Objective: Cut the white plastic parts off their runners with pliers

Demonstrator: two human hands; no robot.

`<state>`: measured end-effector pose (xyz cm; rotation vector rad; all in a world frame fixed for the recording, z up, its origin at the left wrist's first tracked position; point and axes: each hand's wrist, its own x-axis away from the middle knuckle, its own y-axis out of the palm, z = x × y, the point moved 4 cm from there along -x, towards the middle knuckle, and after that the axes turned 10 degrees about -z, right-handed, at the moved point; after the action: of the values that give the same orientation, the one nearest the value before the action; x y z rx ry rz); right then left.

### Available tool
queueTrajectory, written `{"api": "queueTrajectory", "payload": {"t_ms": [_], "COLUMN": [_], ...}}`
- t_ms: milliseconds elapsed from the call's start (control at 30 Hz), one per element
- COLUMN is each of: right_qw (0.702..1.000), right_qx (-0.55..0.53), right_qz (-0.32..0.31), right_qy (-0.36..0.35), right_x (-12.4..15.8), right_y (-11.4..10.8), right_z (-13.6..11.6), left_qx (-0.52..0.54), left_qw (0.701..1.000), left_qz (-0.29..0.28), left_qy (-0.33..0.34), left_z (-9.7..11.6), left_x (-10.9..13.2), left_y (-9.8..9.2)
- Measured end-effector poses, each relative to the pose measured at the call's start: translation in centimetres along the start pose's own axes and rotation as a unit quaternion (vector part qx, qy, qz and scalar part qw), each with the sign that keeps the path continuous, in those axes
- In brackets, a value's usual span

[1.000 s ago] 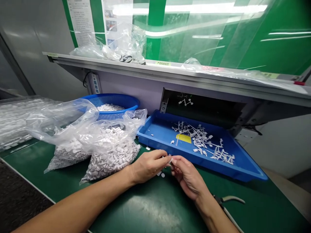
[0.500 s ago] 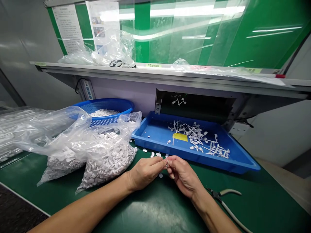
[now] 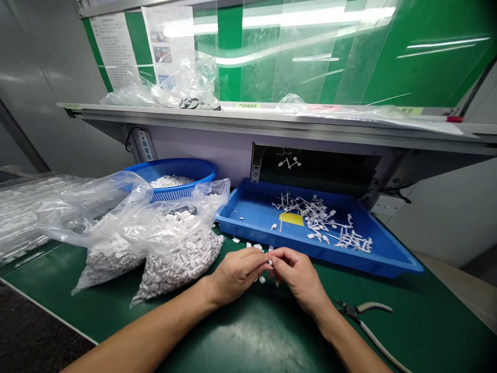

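Note:
My left hand [image 3: 239, 272] and my right hand [image 3: 294, 273] meet fingertip to fingertip over the green table, in front of the blue tray [image 3: 248, 229]. Between their pinched fingers is a small white plastic part [image 3: 270, 261], mostly covered by the fingers. Both hands are closed on it. A white round piece [image 3: 262, 280] lies on the table just below the fingertips. Several small white pieces [image 3: 258, 247] lie behind the hands, along the tray's front wall. White plastic sprues [image 3: 314, 212] and a yellow label [image 3: 292, 219] are in the tray.
Clear bags of white parts [image 3: 182, 259] stand to the left, with a blue perforated basket [image 3: 174, 194] behind them. Pliers with pale handles [image 3: 353, 311] lie right of my right forearm. A shelf [image 3: 272, 116] with plastic bags runs above the table [image 3: 233, 342].
The whole view has shifted slightly, so things sit a little further right. My fingers have changed their hold a little on the small white part; the hands remain together.

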<state>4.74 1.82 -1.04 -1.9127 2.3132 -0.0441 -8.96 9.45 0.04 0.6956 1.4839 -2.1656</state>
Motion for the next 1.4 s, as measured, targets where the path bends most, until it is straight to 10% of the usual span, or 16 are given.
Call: {"api": "queueTrajectory", "payload": {"t_ms": [467,933,1400], "right_qw": [0.995,0.999,0.99], "right_qx": [-0.096,-0.033,0.129], "right_qz": [-0.017,-0.018,0.029], "right_qy": [0.013,-0.004,-0.057], "right_x": [0.0,0.0,0.4], "right_y": [0.3,0.1,-0.6], "right_z": [0.5,0.2,-0.5], "left_qx": [0.043,0.261,0.559], "left_qw": [0.999,0.939,0.756], "left_qz": [0.026,0.054,0.002], "left_qy": [0.004,-0.215,-0.34], "left_z": [0.1,-1.1,-2.8], "left_x": [0.0,-0.1,0.0], "left_y": [-0.3,0.4,2.9]}}
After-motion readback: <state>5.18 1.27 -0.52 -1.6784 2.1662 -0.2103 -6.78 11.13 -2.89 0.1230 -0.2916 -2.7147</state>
